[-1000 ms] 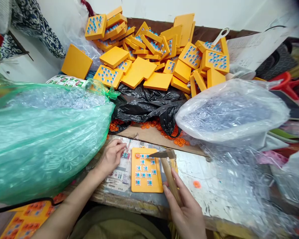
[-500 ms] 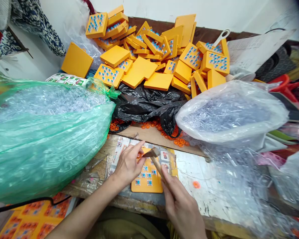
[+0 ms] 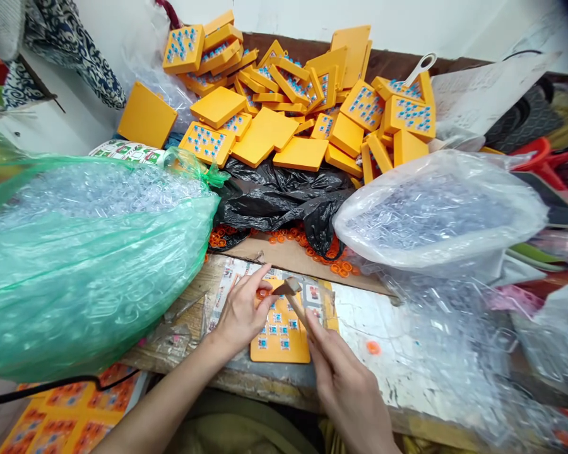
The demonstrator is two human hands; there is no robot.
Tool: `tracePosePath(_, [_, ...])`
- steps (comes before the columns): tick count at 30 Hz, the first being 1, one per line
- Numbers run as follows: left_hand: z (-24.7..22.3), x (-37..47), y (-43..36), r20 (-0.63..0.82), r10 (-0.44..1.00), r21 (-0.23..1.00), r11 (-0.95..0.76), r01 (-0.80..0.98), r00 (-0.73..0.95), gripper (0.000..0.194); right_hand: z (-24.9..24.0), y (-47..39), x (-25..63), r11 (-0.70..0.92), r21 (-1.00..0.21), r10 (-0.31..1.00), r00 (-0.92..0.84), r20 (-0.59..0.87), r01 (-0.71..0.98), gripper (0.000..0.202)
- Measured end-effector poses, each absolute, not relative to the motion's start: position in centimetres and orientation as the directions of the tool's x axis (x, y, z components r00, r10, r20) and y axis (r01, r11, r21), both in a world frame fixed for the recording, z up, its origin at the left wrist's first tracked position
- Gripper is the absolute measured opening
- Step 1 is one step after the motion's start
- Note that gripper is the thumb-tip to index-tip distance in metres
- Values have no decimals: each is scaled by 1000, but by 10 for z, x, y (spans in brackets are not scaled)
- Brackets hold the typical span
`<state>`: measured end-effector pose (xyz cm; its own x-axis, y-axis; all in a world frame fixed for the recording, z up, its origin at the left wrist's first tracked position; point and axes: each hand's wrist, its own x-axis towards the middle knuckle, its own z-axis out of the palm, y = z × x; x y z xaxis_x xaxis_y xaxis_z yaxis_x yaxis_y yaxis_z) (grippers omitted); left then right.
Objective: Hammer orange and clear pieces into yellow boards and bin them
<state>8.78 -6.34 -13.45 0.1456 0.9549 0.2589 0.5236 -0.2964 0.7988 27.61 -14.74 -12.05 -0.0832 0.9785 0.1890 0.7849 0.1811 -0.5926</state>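
Note:
A flat yellow plastic panel (image 3: 280,355) with rows of small blue and clear pieces lies on the bench in front of me. Over its far left part is my left hand (image 3: 242,309), thumb and fingers pinched on a small orange piece (image 3: 264,293) that they partly hide. My right hand (image 3: 343,372) grips the wooden handle of a small hammer (image 3: 291,287). The hammer's head is just above the far part of the panel, beside my left fingertips. Whether it touches anything there, I cannot tell.
Yellow cases (image 3: 265,132) are heaped at the back, behind a black plastic bag (image 3: 284,195). Orange rings (image 3: 343,268) lie in front of it. A green bag (image 3: 99,284) at left and a white bag (image 3: 435,252) at right hold clear plastic pieces. One orange piece (image 3: 373,347) lies right of my hand.
Hardly anything differs. Both hands and the hammer keep nearly the same pose over the panel, and the view has shifted very slightly.

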Motion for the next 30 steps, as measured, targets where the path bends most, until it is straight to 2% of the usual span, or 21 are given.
tracePosePath(3, [-135,67,-67,407,905,641,-378,669,121,43,-126,-150,281,28,-776,982,128,138,630,42])
tracePosePath(5, [-138,52,-66,442,895,508,-305,806,60,42,-128,-152,283,-125,-851,955,296,37,510,46])
tracePosePath(8, [-145,43,-59,362,932,386,-115,915,-35,52,-128,-154,285,-316,-884,883,447,-141,345,58])
tracePosePath(12, [-153,53,-44,292,946,326,39,944,-140,58,-132,-159,287,-337,-903,882,426,-203,267,60])
tracePosePath(16, [-152,56,-39,291,946,371,24,929,-140,58,-138,-165,287,-290,-916,902,400,-164,278,56])
tracePosePath(22, [-147,49,-59,333,939,585,-274,764,82,52,-138,-163,281,-294,-918,896,412,-167,267,59])
tracePosePath(24, [-147,45,-65,381,920,632,-330,702,89,55,-137,-163,282,-277,-917,903,404,-146,287,56])
tracePosePath(28, [-152,36,-67,383,924,692,-300,657,18,60,-136,-163,283,-263,-929,901,411,-140,259,57])
tracePosePath(30, [-154,32,-64,373,928,675,-280,683,12,51,-136,-163,282,-281,-931,888,431,-161,231,60])
